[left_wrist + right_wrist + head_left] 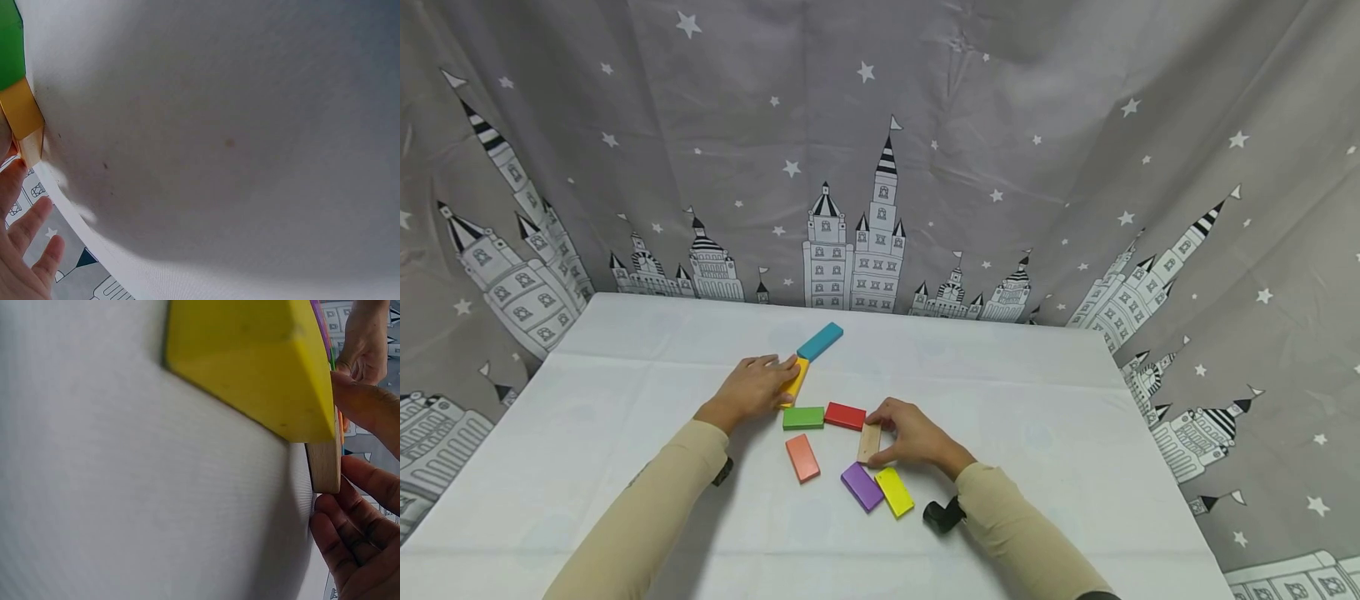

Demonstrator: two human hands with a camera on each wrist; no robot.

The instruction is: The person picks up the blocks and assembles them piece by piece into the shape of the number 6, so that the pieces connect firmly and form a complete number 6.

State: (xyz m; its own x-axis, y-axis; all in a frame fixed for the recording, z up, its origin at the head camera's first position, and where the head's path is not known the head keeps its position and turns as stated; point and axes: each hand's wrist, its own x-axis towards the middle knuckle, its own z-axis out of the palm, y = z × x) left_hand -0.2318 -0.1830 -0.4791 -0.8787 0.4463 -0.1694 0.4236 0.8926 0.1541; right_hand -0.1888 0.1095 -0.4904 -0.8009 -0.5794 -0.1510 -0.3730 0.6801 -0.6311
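Observation:
My left hand (752, 390) pinches an orange-yellow block (798, 380) lengthwise, thumb at its near end and fingers at its far end. A blue block (821, 341) lies at that far end, and a green block (803, 418) lies just below the near end. To the right, my right hand (916, 433) holds a plain wooden block (869, 442) by its two ends. The wooden block's far end is right at a red block (846, 416). In the right wrist view, fingers and thumb span the wooden block (324, 467), partly hidden behind a yellow block (250, 369).
Nearer me, a purple block (862, 487) and the yellow block (894, 492) lie with corners close together. A coral block (802, 458) lies left of them. All rest on a white-covered table (1037, 400), with a grey castle-print curtain (970, 192) behind its back edge.

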